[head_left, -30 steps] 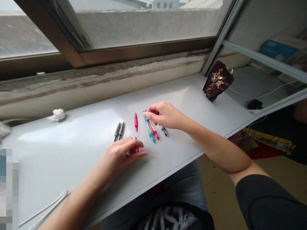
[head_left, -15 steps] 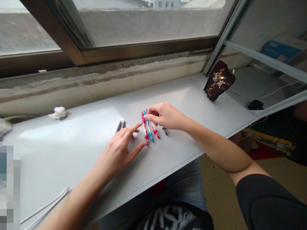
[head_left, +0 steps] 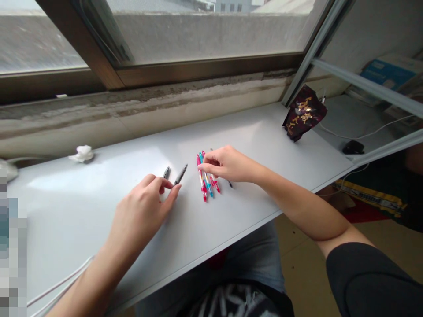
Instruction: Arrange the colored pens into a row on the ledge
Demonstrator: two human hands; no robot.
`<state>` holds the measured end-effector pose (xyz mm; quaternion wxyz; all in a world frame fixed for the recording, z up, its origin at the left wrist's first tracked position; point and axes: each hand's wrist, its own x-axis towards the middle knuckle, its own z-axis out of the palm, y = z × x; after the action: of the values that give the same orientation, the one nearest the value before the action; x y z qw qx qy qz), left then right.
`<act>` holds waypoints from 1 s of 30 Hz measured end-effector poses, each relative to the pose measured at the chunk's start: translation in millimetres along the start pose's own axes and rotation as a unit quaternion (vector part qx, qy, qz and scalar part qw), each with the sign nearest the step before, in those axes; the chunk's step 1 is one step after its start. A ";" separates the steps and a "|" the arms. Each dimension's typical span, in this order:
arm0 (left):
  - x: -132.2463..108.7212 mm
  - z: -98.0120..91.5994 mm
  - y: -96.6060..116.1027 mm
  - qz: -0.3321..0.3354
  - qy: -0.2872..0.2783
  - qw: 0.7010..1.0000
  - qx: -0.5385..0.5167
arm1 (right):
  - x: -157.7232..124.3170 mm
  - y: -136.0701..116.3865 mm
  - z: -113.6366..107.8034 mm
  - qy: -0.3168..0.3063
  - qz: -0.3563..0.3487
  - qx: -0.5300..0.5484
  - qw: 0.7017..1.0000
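My left hand (head_left: pixel 142 204) pinches a grey pen (head_left: pixel 181 173) between thumb and fingertips, its upper end tilted up to the right. A second grey pen (head_left: pixel 167 172) lies just left of it, partly behind my fingers. My right hand (head_left: pixel 223 164) is curled over a row of pens, thumb and fingers closed about their upper parts. In that row are a pink pen (head_left: pixel 202 187), a turquoise pen (head_left: pixel 209 187) and another pink pen (head_left: pixel 216 185). A black pen (head_left: pixel 230 184) is mostly hidden under the right hand.
The white desk (head_left: pixel 82 202) runs along a window ledge. A crumpled white tissue (head_left: pixel 82 153) lies at the back left. A dark foil bag (head_left: pixel 304 113) stands at the back right beside a metal frame (head_left: pixel 366 81). A white cable (head_left: pixel 59 281) crosses the front left.
My left hand has moved left from the pink pen and taken hold of a grey pen, which has turned to the right. My right hand stays over the coloured pens, which lie closer together.
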<state>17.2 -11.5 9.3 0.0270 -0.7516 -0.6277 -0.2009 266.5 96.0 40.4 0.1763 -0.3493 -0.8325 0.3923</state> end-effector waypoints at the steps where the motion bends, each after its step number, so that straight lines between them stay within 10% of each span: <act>1: -0.1 -1.6 3.5 -0.002 0.009 0.999 -0.049 | -0.7 -1.1 0.1 -0.009 0.003 -0.004 1.000; 10: -8.9 -1.5 32.9 0.130 0.016 0.961 -0.244 | -7.9 -10.6 10.3 -0.132 -0.076 0.172 0.973; 15: -6.0 0.3 31.8 0.059 -0.038 0.968 -0.242 | -2.8 -2.7 14.2 -0.051 -0.050 0.284 0.956; 24: -6.2 -3.6 30.7 -0.040 -0.192 0.875 -0.443 | -4.0 3.1 -7.9 -0.179 -0.154 0.279 0.931; 30: 0.4 -6.9 20.8 -0.015 -0.154 0.934 -0.324 | -2.0 9.6 -15.2 -0.116 -0.125 0.209 0.963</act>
<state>35.2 -17.5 20.2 -0.3175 -0.7318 -0.5364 -0.2757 280.7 106.9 42.5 0.1956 -0.1498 -0.7836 0.5703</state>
